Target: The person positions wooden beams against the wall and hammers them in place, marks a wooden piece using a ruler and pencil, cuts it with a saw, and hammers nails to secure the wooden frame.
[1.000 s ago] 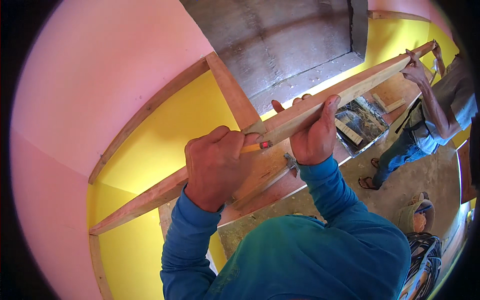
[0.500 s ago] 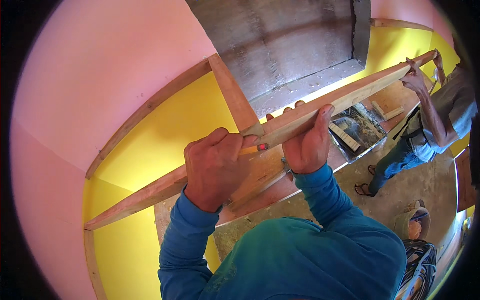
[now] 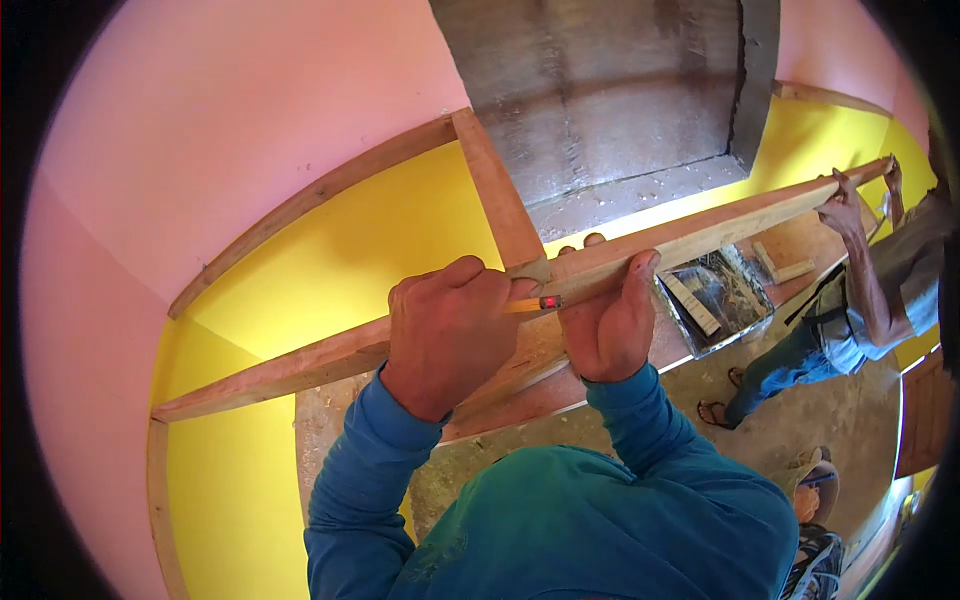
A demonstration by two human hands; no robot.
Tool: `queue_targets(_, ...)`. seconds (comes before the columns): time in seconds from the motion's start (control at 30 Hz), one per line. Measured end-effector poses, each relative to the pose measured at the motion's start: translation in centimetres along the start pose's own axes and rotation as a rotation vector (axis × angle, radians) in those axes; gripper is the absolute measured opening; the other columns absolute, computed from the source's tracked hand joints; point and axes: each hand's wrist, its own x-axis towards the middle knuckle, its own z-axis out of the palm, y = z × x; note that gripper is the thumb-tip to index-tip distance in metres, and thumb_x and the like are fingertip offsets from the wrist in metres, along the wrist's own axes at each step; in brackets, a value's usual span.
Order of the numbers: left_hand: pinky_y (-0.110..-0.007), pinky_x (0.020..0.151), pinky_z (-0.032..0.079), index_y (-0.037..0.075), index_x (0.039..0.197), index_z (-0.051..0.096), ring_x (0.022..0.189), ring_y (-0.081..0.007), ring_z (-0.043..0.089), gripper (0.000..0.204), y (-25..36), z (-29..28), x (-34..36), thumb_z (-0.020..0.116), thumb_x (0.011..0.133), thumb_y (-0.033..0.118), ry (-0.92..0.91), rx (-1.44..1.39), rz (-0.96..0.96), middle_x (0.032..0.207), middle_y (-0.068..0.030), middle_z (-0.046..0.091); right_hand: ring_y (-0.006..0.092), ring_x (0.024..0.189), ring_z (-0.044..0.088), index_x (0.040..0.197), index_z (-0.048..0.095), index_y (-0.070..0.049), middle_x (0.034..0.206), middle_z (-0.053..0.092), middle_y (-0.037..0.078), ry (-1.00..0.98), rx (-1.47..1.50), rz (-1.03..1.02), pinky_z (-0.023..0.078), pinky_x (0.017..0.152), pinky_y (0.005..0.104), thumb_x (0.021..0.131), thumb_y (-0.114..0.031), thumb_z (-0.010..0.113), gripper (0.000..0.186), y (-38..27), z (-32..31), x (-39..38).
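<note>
My left hand (image 3: pixel 450 335) is closed around a yellow pencil (image 3: pixel 526 306) with a red end, pressed against a wooden beam where an upright timber (image 3: pixel 495 205) joins it. Just right of it, my right hand (image 3: pixel 610 330) grips the long beam (image 3: pixel 728 220) from below, thumb on the near face and fingertips over the far side. The beam runs to another person (image 3: pixel 880 270) at the far right, whose raised hands are on that end. The pencil's tip is hidden.
A wooden bench (image 3: pixel 540 390) lies below, with a battered metal tray (image 3: pixel 743 295) and wood offcuts (image 3: pixel 788 268) on it. A bucket (image 3: pixel 812 500) and coiled cable (image 3: pixel 812 565) are lower right. Pink and yellow walls carry timber battens (image 3: pixel 315 188) around a grey recessed panel (image 3: pixel 600 90).
The whole view has tilted, with the right side lower and the left higher in the picture. Both my hands keep their hold, the right a little closer to the left.
</note>
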Motion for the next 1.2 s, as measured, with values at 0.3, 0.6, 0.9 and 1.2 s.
queue_targets(0.3,-0.029,0.037,0.035,0.007,0.055,0.055,0.040,-0.0200,0.044,0.009,0.0,-0.1,-0.3,0.063,0.053,0.009,0.006,0.037,-0.021,0.047,-0.0057,0.043,0.0207,0.086,0.048,0.104,0.036,-0.011,0.091,0.048,0.009,-0.024,-0.062,-0.030,0.038,0.079,0.0370,0.078,-0.006,0.045,0.028,1.1,0.9,-0.6)
queue_targets(0.6,-0.030,0.037,0.035,0.006,0.056,0.053,0.041,-0.0215,0.045,0.009,0.4,-0.4,0.2,0.061,0.055,0.009,-0.061,0.091,0.001,0.049,-0.0056,0.043,0.0183,0.077,0.052,0.100,0.029,-0.004,0.087,0.047,0.012,0.017,-0.340,-0.143,0.048,0.064,0.0283,0.063,0.012,0.055,0.048,1.8,0.2,-0.3)
queue_targets(0.9,-0.030,0.042,0.038,0.004,0.066,0.056,0.050,-0.0203,0.050,0.010,-0.3,-2.4,0.2,0.054,0.068,0.014,-0.157,-0.061,0.046,0.056,-0.0059,0.046,0.0163,0.078,0.051,0.101,0.029,-0.001,0.089,0.046,0.011,0.074,-0.475,-0.212,0.047,0.067,0.0282,0.061,0.008,0.060,0.051,2.0,0.3,-0.5)
queue_targets(1.2,-0.024,0.055,0.039,-0.001,0.074,0.057,0.063,-0.0135,0.048,0.014,-1.9,-5.1,-0.3,0.054,0.077,0.013,0.265,-0.914,-0.330,0.066,-0.0094,0.053,0.0156,0.081,0.049,0.101,0.033,0.000,0.091,0.046,0.009,0.130,-0.546,-0.292,0.043,0.073,0.0279,0.060,0.004,0.062,0.050,2.1,0.5,-0.5)
